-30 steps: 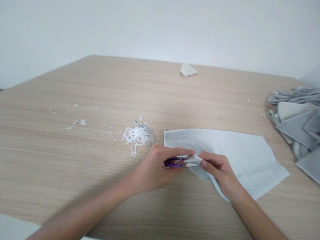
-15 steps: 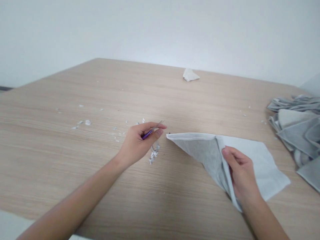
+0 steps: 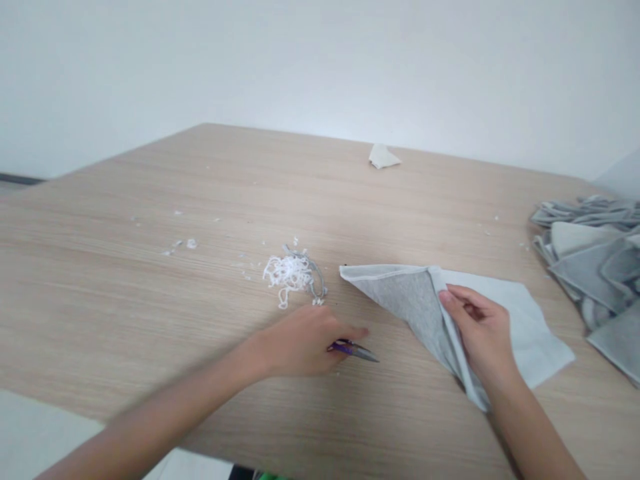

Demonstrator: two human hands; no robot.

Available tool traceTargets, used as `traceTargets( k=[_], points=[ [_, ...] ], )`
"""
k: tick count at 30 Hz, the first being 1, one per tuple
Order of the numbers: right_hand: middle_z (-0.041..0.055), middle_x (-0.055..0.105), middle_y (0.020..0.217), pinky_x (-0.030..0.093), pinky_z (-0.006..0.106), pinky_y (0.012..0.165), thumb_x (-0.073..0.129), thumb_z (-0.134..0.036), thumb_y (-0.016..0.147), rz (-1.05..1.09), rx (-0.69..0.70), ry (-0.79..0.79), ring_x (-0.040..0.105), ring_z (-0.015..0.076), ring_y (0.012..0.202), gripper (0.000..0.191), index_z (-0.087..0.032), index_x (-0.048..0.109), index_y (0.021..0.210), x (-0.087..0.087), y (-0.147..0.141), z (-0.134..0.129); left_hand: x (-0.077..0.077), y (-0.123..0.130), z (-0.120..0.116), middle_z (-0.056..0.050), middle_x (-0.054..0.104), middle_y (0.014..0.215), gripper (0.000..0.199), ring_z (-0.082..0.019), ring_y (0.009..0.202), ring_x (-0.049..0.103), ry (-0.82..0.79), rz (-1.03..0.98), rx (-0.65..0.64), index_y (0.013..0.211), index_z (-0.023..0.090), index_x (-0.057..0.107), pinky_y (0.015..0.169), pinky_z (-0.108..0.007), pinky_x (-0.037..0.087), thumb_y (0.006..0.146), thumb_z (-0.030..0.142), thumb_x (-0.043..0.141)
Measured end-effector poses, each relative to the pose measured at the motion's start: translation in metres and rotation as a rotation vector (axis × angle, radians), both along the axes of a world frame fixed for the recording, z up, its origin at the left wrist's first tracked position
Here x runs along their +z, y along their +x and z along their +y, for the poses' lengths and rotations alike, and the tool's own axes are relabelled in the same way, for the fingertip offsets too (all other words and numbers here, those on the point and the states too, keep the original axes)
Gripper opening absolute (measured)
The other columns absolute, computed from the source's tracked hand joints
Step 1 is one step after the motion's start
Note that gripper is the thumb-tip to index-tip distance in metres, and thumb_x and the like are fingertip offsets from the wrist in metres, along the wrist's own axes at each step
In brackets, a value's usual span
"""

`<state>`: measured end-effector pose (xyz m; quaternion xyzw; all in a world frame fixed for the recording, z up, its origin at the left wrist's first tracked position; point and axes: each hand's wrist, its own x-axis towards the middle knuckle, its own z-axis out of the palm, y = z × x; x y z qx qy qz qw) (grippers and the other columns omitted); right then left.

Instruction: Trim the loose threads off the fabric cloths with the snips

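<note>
Thread snips (image 3: 353, 349) with purple on the handle are held in my left hand (image 3: 313, 341), its fingers closed around them and the metal blades pointing right, low over the table. My right hand (image 3: 483, 327) pinches a folded edge of a grey and white fabric piece (image 3: 410, 297) between thumb and fingers. The fabric lies partly raised, its narrow corner toward the left. Just beyond my left hand sits a tangle of white thread (image 3: 289, 272) with a grey strand (image 3: 318, 277) beside it.
A heap of grey fabric pieces (image 3: 595, 257) lies at the right side of the wooden table (image 3: 200, 360). One small cream cloth scrap (image 3: 383, 157) rests near the back edge. Bits of white lint (image 3: 191, 244) are scattered on the left, and a white wall stands behind.
My left hand has come nearer and slightly right with the snips, whose blades have swung from up-right to down-right. The thread tangle is now uncovered. My right hand keeps its hold on the fabric.
</note>
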<state>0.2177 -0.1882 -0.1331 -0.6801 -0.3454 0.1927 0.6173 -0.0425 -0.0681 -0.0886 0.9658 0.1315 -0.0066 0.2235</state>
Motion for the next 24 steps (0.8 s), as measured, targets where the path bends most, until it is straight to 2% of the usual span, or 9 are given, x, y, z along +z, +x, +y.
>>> traceTargets(
  k=[5,9,13,17,19,21,24],
  points=[
    [0.0051,0.077,0.079,0.052,0.027,0.058,0.082,-0.04,0.073,0.054,0.009,0.006,0.065,0.0164,0.065,0.026,-0.02,0.08,0.088,-0.003,0.001,-0.001,-0.016,0.01,-0.013,-0.007,0.076,0.077,0.05,-0.028,0.063,0.071,0.21,0.066,-0.142,0.137,0.031,0.059,0.054,-0.035,0.045,0.088,0.025,0.062],
    [0.0048,0.078,0.081,0.053,0.027,0.06,0.082,-0.04,0.073,0.072,0.021,0.013,0.066,0.0161,0.067,0.026,-0.02,0.08,0.089,-0.004,0.002,-0.001,-0.017,0.011,-0.015,-0.008,0.074,0.071,0.052,-0.03,0.061,0.07,0.312,0.127,-0.126,0.139,0.027,0.056,0.053,-0.035,0.044,0.088,0.03,0.062],
    [0.0048,0.078,0.082,0.054,0.028,0.061,0.083,-0.041,0.073,0.077,0.017,0.013,0.068,0.0175,0.068,0.025,-0.02,0.08,0.088,-0.003,0.001,-0.001,-0.015,-0.021,0.0,-0.007,0.073,0.071,0.05,-0.029,0.061,0.069,0.366,0.199,-0.068,0.138,0.023,0.057,0.054,-0.034,0.046,0.088,0.022,0.059],
    [0.0049,0.078,0.082,0.055,0.028,0.062,0.082,-0.04,0.074,0.049,0.029,0.032,0.069,0.0179,0.069,0.024,-0.021,0.08,0.089,-0.001,0.0,-0.001,-0.008,-0.06,0.018,-0.01,0.075,0.076,0.049,-0.028,0.062,0.07,0.461,0.236,0.109,0.142,0.018,0.053,0.056,-0.035,0.047,0.094,0.022,0.048],
    [0.0052,0.078,0.082,0.056,0.029,0.063,0.082,-0.04,0.074,0.025,0.02,0.041,0.069,0.0179,0.069,0.024,-0.021,0.08,0.089,0.0,-0.001,-0.001,-0.004,-0.066,0.015,-0.008,0.076,0.082,0.053,-0.026,0.066,0.07,0.378,0.155,0.071,0.148,0.02,0.046,0.06,-0.035,0.049,0.095,0.022,0.045],
    [0.005,0.078,0.082,0.057,0.028,0.062,0.083,-0.039,0.073,0.015,0.004,0.049,0.069,0.0176,0.068,0.024,-0.021,0.08,0.089,0.001,0.0,-0.001,-0.001,-0.061,0.003,-0.004,0.075,0.085,0.056,-0.023,0.07,0.07,0.22,0.087,-0.057,0.151,0.025,0.04,0.064,-0.033,0.05,0.095,0.022,0.046],
    [0.0037,0.078,0.081,0.055,0.026,0.06,0.084,-0.037,0.072,0.046,-0.015,0.059,0.069,0.016,0.066,0.023,-0.022,0.08,0.088,-0.001,0.001,-0.001,-0.003,-0.045,-0.02,0.0,0.075,0.083,0.056,-0.021,0.07,0.07,0.076,0.13,-0.255,0.146,0.029,0.047,0.063,-0.032,0.048,0.091,0.023,0.056]
  ],
)
